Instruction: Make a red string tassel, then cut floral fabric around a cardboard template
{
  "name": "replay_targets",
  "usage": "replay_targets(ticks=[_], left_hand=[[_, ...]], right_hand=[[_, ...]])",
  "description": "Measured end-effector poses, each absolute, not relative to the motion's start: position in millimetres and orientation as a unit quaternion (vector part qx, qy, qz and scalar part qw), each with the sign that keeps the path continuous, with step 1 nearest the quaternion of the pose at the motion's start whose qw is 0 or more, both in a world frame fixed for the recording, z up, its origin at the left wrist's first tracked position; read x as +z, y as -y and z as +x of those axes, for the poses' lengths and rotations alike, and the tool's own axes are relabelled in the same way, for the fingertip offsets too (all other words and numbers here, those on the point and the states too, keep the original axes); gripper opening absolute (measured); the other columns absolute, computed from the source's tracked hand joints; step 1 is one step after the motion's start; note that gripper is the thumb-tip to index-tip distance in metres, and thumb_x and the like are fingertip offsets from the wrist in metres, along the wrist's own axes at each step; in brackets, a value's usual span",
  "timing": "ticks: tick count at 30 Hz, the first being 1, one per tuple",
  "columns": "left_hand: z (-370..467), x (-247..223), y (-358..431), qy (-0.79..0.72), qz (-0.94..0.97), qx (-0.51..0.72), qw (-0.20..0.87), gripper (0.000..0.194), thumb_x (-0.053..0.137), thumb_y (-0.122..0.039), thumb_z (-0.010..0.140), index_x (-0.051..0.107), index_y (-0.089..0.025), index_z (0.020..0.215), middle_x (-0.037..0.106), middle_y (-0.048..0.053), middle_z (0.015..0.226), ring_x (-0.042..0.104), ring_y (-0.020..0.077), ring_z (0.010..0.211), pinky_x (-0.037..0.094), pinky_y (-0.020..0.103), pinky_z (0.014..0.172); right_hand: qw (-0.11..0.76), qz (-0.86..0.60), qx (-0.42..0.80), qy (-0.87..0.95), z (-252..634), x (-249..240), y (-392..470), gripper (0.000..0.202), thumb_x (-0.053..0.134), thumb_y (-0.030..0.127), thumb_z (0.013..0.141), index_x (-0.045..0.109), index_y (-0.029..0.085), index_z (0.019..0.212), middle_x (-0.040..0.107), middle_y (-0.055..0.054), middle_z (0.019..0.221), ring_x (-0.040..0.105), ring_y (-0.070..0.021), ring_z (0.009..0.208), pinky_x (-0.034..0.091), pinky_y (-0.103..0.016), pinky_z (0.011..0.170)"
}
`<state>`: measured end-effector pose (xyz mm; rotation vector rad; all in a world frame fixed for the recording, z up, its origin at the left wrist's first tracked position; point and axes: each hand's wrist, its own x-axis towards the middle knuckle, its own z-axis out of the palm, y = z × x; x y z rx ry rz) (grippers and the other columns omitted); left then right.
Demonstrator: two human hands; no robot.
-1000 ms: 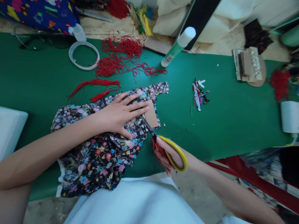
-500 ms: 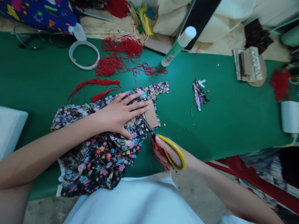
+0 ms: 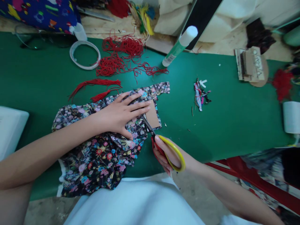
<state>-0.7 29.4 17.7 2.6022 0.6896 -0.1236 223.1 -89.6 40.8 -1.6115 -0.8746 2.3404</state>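
My left hand [image 3: 119, 115] lies flat with its fingers spread on the dark floral fabric [image 3: 100, 159]. Its fingertips touch the left edge of a small tan cardboard piece [image 3: 152, 116], which rests on the fabric near its right end. My right hand [image 3: 165, 153] is closed around the yellow and red handles of the scissors [image 3: 149, 126]. The blades lie along the cardboard's lower left side, at the fabric, and their tips are close to my left fingers.
Red thread [image 3: 123, 47] and red tassels [image 3: 100, 82] lie behind the fabric. A glue stick [image 3: 179, 47] stands at the back beside a tape roll [image 3: 84, 55]. Fabric scraps [image 3: 200, 95] lie to the right, with stacked cardboard pieces [image 3: 252, 65] farther off.
The scissor handles in my right hand have shifted very slightly to the left, and the blades look a little closer together. My left hand stays in place on the fabric.
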Motion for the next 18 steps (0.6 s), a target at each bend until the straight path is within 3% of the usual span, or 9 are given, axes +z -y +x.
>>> replay_targets(ticks=[18], left_hand=[[-2,17,-29,-0.246,0.945,-0.031,0.212,0.109,0.071,-0.067,0.071,0.023,-0.023,0.158,0.021,0.005,0.166,0.011,0.0378,0.154,0.007,0.055,0.122]], right_hand=[[0.088,-0.551,0.773,0.303,228,30,102,0.055,0.045,0.076,0.087,0.036,0.023,0.073,0.037,0.013,0.040,0.037,-0.0063,0.026,0.036,-0.017,0.030]])
